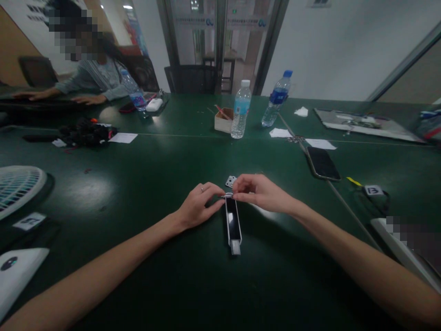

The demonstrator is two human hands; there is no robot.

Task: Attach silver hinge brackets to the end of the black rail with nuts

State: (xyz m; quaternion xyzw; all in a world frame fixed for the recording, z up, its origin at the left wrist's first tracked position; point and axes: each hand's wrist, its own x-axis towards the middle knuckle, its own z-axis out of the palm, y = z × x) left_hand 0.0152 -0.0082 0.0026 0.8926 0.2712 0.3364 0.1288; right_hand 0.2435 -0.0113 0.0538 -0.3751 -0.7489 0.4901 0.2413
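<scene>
A slim, long device (233, 220) with a white edge and a glossy black face lies on the dark green table, a pale tab at its near end. My left hand (201, 204), with a ring on one finger, pinches at the far left corner of the device. From the right, my right hand (260, 192) has thumb and fingers pressed together at the same far end; what sits between them is too small to make out. Just beyond the fingertips is a small white plate with dark dots (230, 181), partly covered by my right hand.
Water bottles (241, 112) and a small box (223, 120) stand farther back. A phone (323, 163) lies to the right, near a tagged cable (373, 190). Leftward are a white slatted object (20, 186) and a black bundle (86, 132). Another person (99, 76) sits at the far left.
</scene>
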